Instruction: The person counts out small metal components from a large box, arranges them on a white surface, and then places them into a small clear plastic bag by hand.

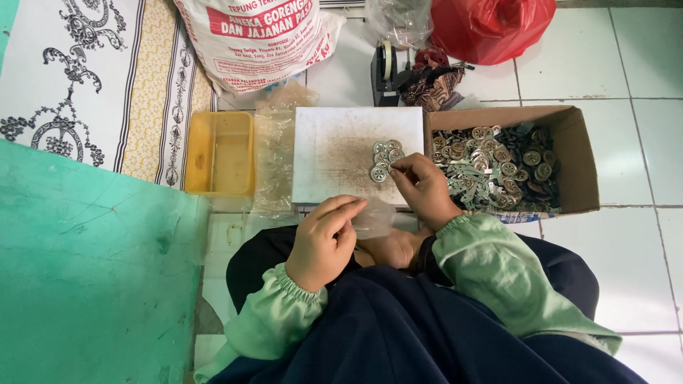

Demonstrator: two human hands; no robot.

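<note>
My left hand [324, 242] holds a small clear plastic bag [373, 217] near my lap, fingers pinching its edge. My right hand [421, 186] reaches onto a white board [327, 153], its fingertips on a small cluster of round silver metal discs [384, 158]. Whether a disc is pinched between the fingers is hard to tell. Both arms wear light green sleeves. I sit on the floor with dark blue trousers.
A cardboard box [580, 160] full of metal discs and scraps sits right of the board. A yellow plastic tray [220, 153] and clear bags [276, 153] lie left. A large white sack [256, 39], tape dispenser [385, 71], red bag [491, 25] stand behind. A green surface [92, 270] lies left.
</note>
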